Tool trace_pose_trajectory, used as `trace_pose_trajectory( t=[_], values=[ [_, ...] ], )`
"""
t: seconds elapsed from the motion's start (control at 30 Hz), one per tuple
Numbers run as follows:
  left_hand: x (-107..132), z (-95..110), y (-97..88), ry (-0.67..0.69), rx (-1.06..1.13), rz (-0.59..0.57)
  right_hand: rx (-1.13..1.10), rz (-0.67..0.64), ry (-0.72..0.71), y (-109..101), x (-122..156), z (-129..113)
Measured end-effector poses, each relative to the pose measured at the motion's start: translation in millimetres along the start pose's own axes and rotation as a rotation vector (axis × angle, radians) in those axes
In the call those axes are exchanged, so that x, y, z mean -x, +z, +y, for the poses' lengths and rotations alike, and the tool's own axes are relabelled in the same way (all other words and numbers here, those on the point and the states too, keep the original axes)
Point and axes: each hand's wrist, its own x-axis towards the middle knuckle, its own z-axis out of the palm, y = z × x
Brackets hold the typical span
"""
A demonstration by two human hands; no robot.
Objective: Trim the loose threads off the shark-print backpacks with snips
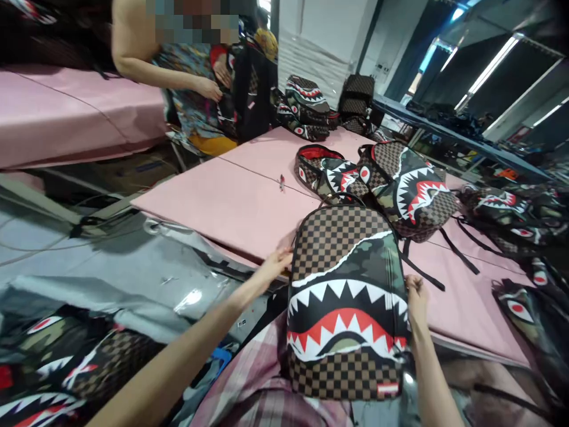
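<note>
A backpack [344,296] with a brown check pattern, a camouflage patch and a red-and-white shark mouth stands upright in front of me, its front panel facing me. My left hand [281,261] grips its left edge, fingers closed and partly behind the side. On the opposite side my right hand [416,290] is closed at the right edge, fingers curled against it. The lower part of the bag is over my lap, at the edge of the pink table [213,201]. Its back and straps are hidden from me.
More shark-mouth backpacks [418,190] lie on the table behind and to the right. Others are stacked at the far end [306,107]. A pile of bags [89,362] sits low at left. Across the table, a person [191,89] handles a dark backpack [253,89].
</note>
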Motion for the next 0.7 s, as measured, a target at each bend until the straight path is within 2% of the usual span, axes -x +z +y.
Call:
trace_pose_trajectory(
  t=[0.07, 0.1, 0.17, 0.23, 0.27, 0.37, 0.4, 0.47, 0.57, 0.63, 0.7],
  values=[
    [6.2, -7.1, 33.4, 0.073, -0.074, -0.103, 0.060, -0.001, 0.044, -4.9, -6.6, 14.5],
    [8.1, -8.6, 43.0, 0.110, -0.119, -0.146, 0.084, 0.018, 0.061, -8.4, -4.2, 17.1],
    [6.3, -8.1, 49.8, 0.174, -0.212, -0.252, 0.129, 0.073, 0.067, -14.8, 14.2, 14.6],
    [-2.1, -4.3, 46.4, 0.221, -0.299, -0.402, 0.143, 0.023, 0.030, -15.4, 48.7, 5.1],
    [-7.1, -1.8, 43.3, 0.243, -0.339, -0.483, 0.127, -0.084, 0.000, -12.5, 69.8, -0.5],
    [-16.6, 4.7, 35.4, 0.318, -0.440, -0.650, 0.056, -0.600, -0.188, 6.0, 131.2, -12.9],
    [-17.0, 6.2, 33.5, 0.338, -0.467, -0.673, 0.065, -0.671, -0.240, 13.0, 146.4, -14.2],
    [-15.1, 8.9, 29.5, 0.360, -0.505, -0.687, 0.074, -0.692, -0.275, 23.8, 164.7, -12.3],
    [-16.3, 17.0, 19.2, 0.412, -0.599, -0.655, 0.083, -0.674, -0.243, 29.6, 167.7, -3.2],
    [-29.0, 28.4, 9.0, 0.441, -0.696, -0.559, 0.101, -0.686, -0.266, 29.4, 164.0, 2.3],
    [-54.1, 45.0, -1.2, 0.422, -0.763, -0.408, 0.123, -0.686, -0.307, 29.4, 162.5, 5.3]
  ],
)
